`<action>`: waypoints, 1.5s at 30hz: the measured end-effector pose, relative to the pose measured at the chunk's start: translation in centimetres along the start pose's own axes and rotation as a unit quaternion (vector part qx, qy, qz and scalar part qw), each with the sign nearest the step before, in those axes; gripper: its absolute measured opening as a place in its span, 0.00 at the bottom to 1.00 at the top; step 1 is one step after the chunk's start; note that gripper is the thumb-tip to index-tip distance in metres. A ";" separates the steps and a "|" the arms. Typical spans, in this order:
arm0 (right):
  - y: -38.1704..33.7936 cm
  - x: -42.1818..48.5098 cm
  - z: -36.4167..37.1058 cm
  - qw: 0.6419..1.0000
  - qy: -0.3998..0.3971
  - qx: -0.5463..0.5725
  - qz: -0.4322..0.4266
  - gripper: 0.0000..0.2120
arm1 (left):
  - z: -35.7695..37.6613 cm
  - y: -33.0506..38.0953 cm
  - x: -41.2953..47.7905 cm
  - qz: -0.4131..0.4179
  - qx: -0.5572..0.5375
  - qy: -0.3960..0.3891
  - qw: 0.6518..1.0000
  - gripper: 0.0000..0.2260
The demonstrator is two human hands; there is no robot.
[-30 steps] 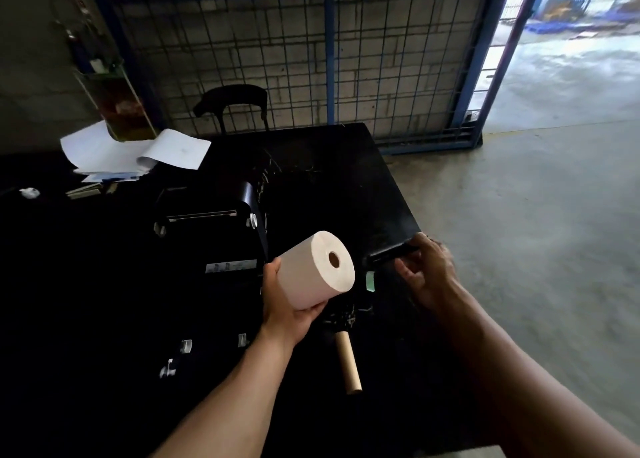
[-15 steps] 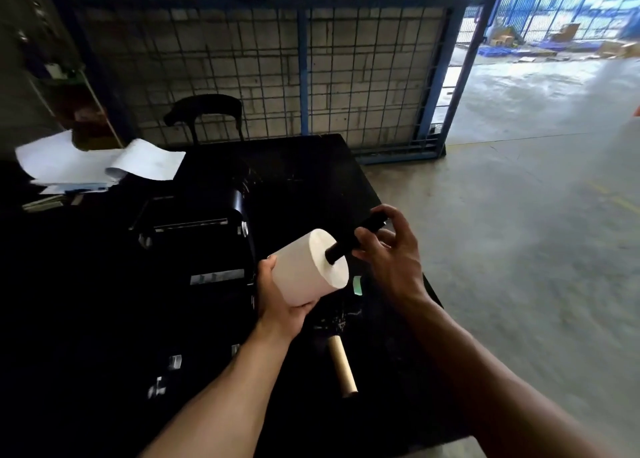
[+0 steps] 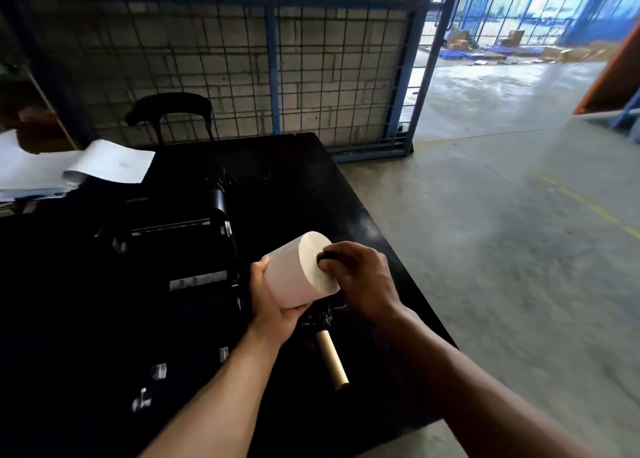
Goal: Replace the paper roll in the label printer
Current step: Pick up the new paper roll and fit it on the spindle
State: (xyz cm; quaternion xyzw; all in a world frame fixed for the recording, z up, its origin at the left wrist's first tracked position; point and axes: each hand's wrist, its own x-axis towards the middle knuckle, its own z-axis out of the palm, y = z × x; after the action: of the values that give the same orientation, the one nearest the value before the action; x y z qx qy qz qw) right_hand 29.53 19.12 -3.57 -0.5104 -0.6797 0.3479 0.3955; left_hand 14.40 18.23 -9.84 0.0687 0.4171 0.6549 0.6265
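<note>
Threading step, it seems: left hand grips the white cylindrical paper roll just right of the black label printer, right hand pinches a black plastic spindle at its core; next, probably, seat both squarely in that printer.

You have one view, worn on your head: wide-angle, facing forward and down over the black table, close above your left hand and right hand, with the wire-mesh fence and concrete floor farther off.
</note>
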 end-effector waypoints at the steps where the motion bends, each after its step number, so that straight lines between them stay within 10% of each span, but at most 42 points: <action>1: 0.2 -0.1 0.0 1.000 0.000 0.008 0.009 0.08 | -0.2 -0.1 0.0 -0.001 -0.002 0.001 1.000 0.24; 10: 2.2 -0.4 -0.8 0.979 -0.025 0.131 0.157 0.12 | -1.4 -1.7 -0.2 0.001 0.011 0.016 1.000 0.17; 15: 7.5 -2.5 -1.5 0.947 -0.094 -0.226 0.207 0.10 | -2.2 -2.4 -0.3 -0.006 0.008 0.031 0.999 0.16; 20: 13.3 -6.0 -1.3 0.866 -0.247 -0.347 0.261 0.15 | -2.0 -2.9 -0.5 -0.009 -0.005 0.064 0.998 0.19; 29: 14.8 -5.2 -1.6 0.891 -0.203 -0.312 0.260 0.19 | -1.5 -3.5 0.1 0.014 0.026 0.076 0.997 0.17; 36: 6.7 1.7 -2.4 0.985 -0.052 -0.108 0.123 0.18 | -0.6 -3.2 0.9 0.025 0.047 0.088 0.995 0.18; 45: 2.8 4.4 -3.7 0.980 -0.175 -0.098 0.002 0.19 | 0.9 -2.4 1.6 0.037 0.039 0.072 0.996 0.18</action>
State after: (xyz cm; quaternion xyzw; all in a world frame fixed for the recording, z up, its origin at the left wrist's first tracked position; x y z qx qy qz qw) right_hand 33.24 24.27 -3.58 -0.4792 -0.7683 0.3641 0.2180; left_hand 16.49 19.74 -11.48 0.0611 0.4834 0.6639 0.5674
